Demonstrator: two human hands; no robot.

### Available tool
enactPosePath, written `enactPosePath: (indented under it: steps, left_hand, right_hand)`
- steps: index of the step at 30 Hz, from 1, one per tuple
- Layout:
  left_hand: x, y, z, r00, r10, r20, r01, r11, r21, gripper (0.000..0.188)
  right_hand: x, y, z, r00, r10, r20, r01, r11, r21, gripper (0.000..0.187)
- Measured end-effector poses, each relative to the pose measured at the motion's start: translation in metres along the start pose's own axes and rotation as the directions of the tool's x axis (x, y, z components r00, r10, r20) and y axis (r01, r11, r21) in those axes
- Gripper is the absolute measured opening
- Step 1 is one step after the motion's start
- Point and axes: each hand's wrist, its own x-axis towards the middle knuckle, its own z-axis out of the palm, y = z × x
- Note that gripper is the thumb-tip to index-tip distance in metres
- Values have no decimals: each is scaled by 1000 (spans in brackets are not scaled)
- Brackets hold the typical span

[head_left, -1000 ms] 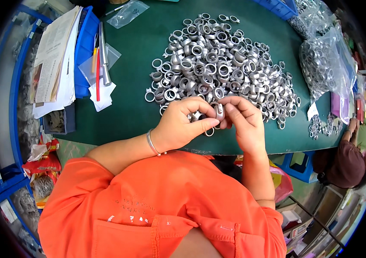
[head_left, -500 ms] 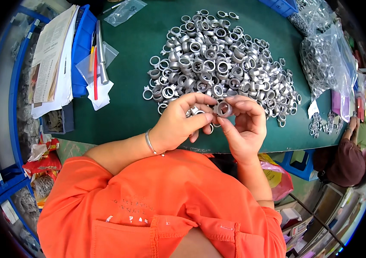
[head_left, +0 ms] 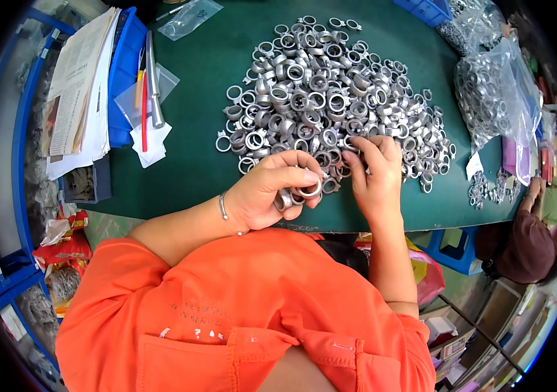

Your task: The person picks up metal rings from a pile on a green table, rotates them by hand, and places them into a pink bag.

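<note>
Near the front edge of the green table, my left hand (head_left: 277,184) is curled around several silvery metal rings. One bright ring (head_left: 310,188) sits between its thumb and fingers, and another ring (head_left: 283,199) shows below the palm. My right hand (head_left: 378,173) is at the near side of a large pile of metal rings (head_left: 318,81). Its thumb and index finger close on a ring (head_left: 351,145) at the pile's edge, partly covered by the fingertips. Many rings in the pile have a small lug on the side.
Left on the table (head_left: 193,117) are a blue bin (head_left: 123,98), papers (head_left: 82,85), a red pen (head_left: 144,114) and a metal rod (head_left: 154,85). Bags of rings (head_left: 484,91) stand at right. Another person's arm (head_left: 525,212) rests by the right edge; a blue stool (head_left: 452,251) stands below.
My hands have come apart. The ring they held between them is no longer there; my left hand moved down slightly with its rings, and my right hand reached up to the pile.
</note>
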Motion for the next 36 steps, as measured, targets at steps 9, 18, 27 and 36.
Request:
enactPosePath:
  steps: [9,18,27,36]
  left_hand:
    - [0,2,4,996,36,-78,-16,970,242,11]
    - [0,4,16,894,438,91,-341,537,772,9]
    - [5,-2,8,655,696,292,-496,105,862,12]
    - [25,3,46,446,405,798,-629,-492,601,32]
  right_hand:
    - [-20,-22,-11,898,372,236,-423,579,697,5]
    - [-19,-25,-11,995,-16,100,-52,763,645,13]
    - [-32,-33,5,932,236,275,-262,-86,961,28]
    - [-24,-46,-3,530,281,800,-283,-831,479,38]
